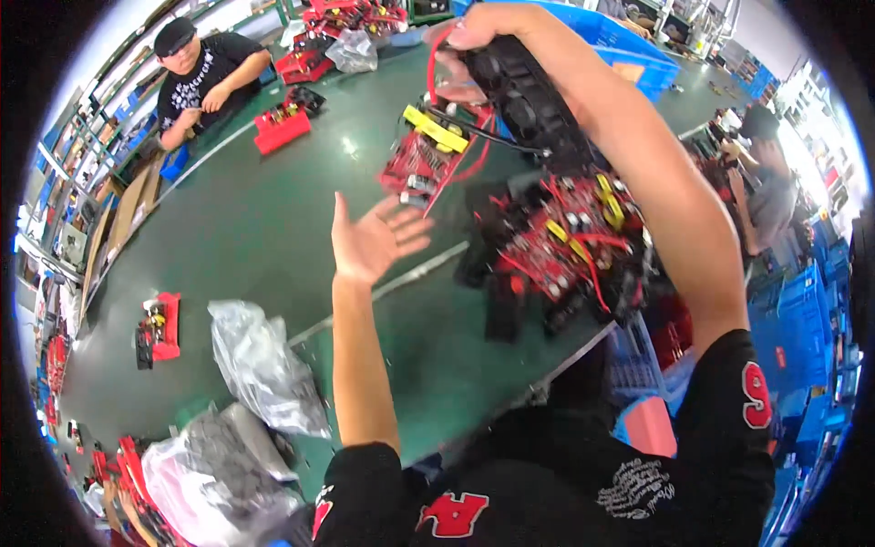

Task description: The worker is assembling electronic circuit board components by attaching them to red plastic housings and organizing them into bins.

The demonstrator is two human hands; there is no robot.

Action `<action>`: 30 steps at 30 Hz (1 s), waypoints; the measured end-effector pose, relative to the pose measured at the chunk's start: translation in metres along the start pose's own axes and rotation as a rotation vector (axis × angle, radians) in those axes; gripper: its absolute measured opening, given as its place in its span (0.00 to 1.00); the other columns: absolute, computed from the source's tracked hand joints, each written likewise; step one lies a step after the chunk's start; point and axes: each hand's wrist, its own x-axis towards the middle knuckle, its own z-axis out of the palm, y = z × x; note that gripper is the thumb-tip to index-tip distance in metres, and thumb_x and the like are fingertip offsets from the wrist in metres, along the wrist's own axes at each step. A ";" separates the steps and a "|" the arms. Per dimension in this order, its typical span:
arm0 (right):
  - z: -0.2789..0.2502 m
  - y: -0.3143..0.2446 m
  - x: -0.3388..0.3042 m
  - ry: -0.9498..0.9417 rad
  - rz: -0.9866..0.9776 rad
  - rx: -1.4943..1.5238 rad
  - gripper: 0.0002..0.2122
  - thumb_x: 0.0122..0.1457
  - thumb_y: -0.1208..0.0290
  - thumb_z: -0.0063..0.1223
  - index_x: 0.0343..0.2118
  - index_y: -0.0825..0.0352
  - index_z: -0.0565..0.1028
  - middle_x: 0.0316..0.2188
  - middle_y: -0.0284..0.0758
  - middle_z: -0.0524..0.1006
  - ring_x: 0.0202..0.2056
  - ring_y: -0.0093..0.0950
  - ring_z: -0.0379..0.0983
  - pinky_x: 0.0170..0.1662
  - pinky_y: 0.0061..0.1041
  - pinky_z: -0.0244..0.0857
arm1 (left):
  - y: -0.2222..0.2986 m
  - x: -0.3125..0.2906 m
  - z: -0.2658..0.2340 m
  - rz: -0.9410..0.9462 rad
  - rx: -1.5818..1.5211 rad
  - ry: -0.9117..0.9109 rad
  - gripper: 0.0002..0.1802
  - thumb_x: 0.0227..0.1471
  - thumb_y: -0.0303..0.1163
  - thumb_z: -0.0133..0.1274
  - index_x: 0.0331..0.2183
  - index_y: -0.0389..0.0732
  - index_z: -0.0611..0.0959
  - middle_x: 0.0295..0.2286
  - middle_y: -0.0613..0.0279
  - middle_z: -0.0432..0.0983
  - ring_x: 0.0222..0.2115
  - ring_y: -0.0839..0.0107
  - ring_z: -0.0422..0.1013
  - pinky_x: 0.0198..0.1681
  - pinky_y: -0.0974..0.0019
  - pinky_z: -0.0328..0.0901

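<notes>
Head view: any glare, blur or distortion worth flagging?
Head view: fisheye bends the edges of the green table, corners go black; pale glare spot on its top, highlights on the clear plastic bag; the pile of red boards looks soft, possibly motion blur.

Left arm (pixel 362 365): extended forward over green table (pixel 228 228) | left hand (pixel 372 242): held above table's middle, palm exposed, digits spread | right arm (pixel 652 159): stretched over table's right part | right hand (pixel 478 29): positioned toward table's far side, wrist bent, fingers curled.
</notes>
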 end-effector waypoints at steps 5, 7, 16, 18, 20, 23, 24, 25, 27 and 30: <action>-0.009 0.033 -0.116 -0.178 0.159 0.276 0.21 0.48 0.71 0.51 0.44 0.80 0.71 0.27 0.38 0.75 0.30 0.27 0.72 0.47 0.31 0.71 | -0.115 -0.119 0.068 0.041 -0.239 0.154 0.54 0.48 0.75 0.37 0.51 0.30 0.66 0.37 0.45 0.75 0.42 0.45 0.72 0.46 0.44 0.66; -0.005 0.052 -0.152 -0.233 0.142 0.302 0.31 0.41 0.69 0.53 0.50 0.82 0.65 0.26 0.37 0.73 0.30 0.27 0.72 0.49 0.32 0.70 | -0.135 -0.154 0.029 0.074 -0.347 0.229 0.53 0.47 0.75 0.39 0.49 0.29 0.67 0.33 0.49 0.75 0.38 0.50 0.73 0.43 0.49 0.69; 0.028 0.142 -0.234 -0.475 0.272 0.387 0.39 0.27 0.62 0.60 0.47 0.80 0.68 0.21 0.33 0.71 0.26 0.23 0.70 0.41 0.26 0.68 | -0.177 -0.254 0.029 0.378 -0.137 0.700 0.24 0.59 0.50 0.47 0.40 0.37 0.76 0.37 0.55 0.78 0.35 0.62 0.77 0.34 0.62 0.74; 0.022 0.167 -0.230 -0.565 0.260 0.221 0.34 0.31 0.66 0.59 0.48 0.76 0.69 0.28 0.34 0.74 0.28 0.24 0.70 0.42 0.27 0.67 | -0.190 -0.257 0.031 0.742 0.309 1.088 0.10 0.56 0.37 0.55 0.31 0.41 0.76 0.25 0.66 0.75 0.25 0.71 0.74 0.25 0.69 0.68; 0.024 0.200 -0.235 -0.396 0.295 0.081 0.29 0.37 0.73 0.56 0.48 0.71 0.71 0.32 0.32 0.74 0.31 0.22 0.70 0.41 0.24 0.66 | -0.189 -0.264 0.011 0.821 0.751 1.011 0.07 0.55 0.33 0.56 0.31 0.41 0.76 0.24 0.68 0.73 0.25 0.74 0.74 0.25 0.71 0.68; 0.037 0.215 -0.255 -0.096 0.437 0.130 0.25 0.45 0.77 0.58 0.50 0.71 0.70 0.34 0.33 0.75 0.33 0.21 0.71 0.37 0.20 0.64 | -0.175 -0.271 0.024 0.649 0.865 0.781 0.08 0.54 0.27 0.54 0.38 0.36 0.76 0.33 0.62 0.76 0.33 0.69 0.75 0.34 0.66 0.72; 0.043 0.210 -0.263 0.016 0.459 0.129 0.26 0.46 0.77 0.59 0.51 0.73 0.68 0.34 0.34 0.75 0.33 0.21 0.72 0.36 0.20 0.64 | -0.168 -0.277 0.026 0.567 0.822 0.702 0.10 0.54 0.26 0.53 0.39 0.35 0.75 0.37 0.57 0.76 0.37 0.66 0.75 0.37 0.62 0.73; 0.048 0.222 -0.272 0.215 0.384 0.106 0.28 0.47 0.77 0.61 0.53 0.75 0.65 0.32 0.35 0.75 0.32 0.22 0.72 0.37 0.21 0.65 | -0.156 -0.274 0.030 0.502 0.662 0.603 0.16 0.56 0.38 0.48 0.40 0.36 0.75 0.43 0.54 0.73 0.44 0.61 0.72 0.41 0.56 0.73; 0.062 0.235 -0.294 0.329 0.366 0.059 0.27 0.50 0.73 0.63 0.51 0.76 0.65 0.33 0.35 0.76 0.34 0.22 0.73 0.40 0.21 0.66 | -0.133 -0.272 0.044 0.370 0.402 0.393 0.32 0.56 0.57 0.38 0.39 0.33 0.74 0.44 0.48 0.72 0.51 0.50 0.66 0.43 0.47 0.71; 0.083 0.258 -0.317 0.422 0.447 0.322 0.21 0.53 0.69 0.63 0.47 0.73 0.70 0.36 0.33 0.76 0.36 0.21 0.73 0.41 0.21 0.66 | -0.123 -0.245 0.062 0.244 0.521 0.910 0.32 0.56 0.57 0.45 0.37 0.32 0.78 0.40 0.48 0.74 0.46 0.54 0.70 0.38 0.50 0.72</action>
